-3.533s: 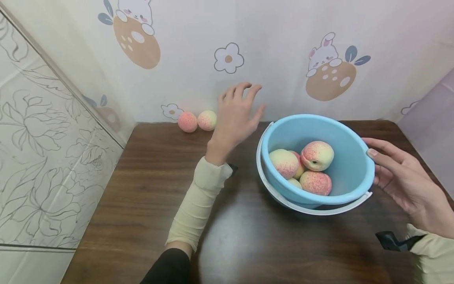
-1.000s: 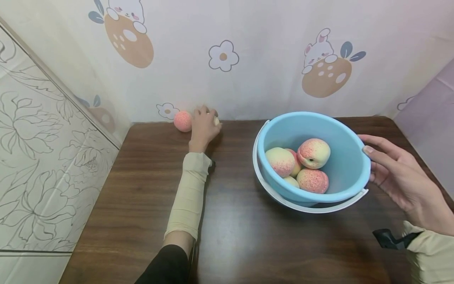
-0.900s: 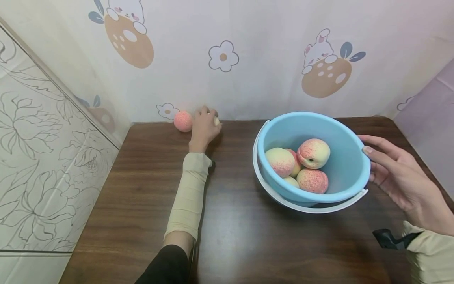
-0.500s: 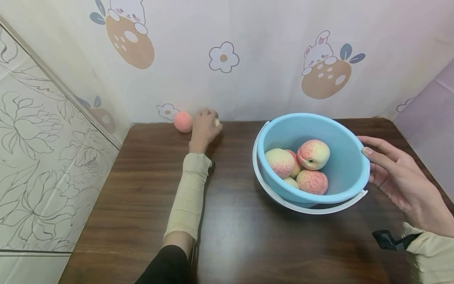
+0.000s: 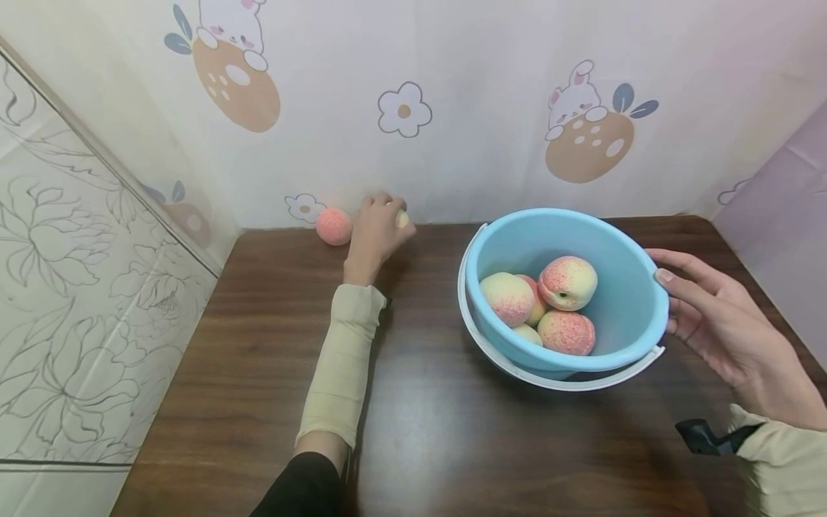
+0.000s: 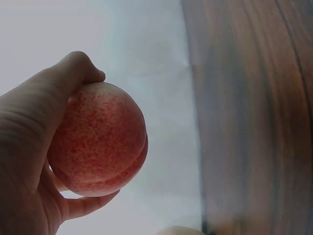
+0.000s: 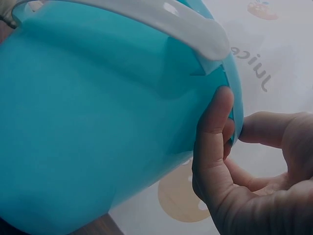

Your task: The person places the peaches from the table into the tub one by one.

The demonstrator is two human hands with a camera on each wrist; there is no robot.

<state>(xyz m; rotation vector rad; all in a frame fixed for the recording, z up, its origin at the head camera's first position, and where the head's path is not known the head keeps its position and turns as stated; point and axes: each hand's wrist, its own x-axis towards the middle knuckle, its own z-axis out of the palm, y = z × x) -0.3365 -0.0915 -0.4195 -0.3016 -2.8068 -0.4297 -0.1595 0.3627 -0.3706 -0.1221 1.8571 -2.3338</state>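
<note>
My left hand grips a peach at the back edge of the table; in the left wrist view thumb and fingers wrap round its red-speckled skin. In the head view most of that peach is hidden behind the hand. A pinker peach sits just left of this hand. My right hand pinches the right rim of a light blue bucket, thumb on the rim and fingers outside. Several peaches lie inside the bucket. Its white handle hangs down along the near side.
The dark wooden table ends at a white curtain printed with rabbits and flowers. A white panel with flower drawings borders the left side. A pale purple sheet stands at the right.
My left hand came left from near the bucket to the yellower peach, took hold of it, and has just shifted slightly right with it. The right hand stays on the rim.
</note>
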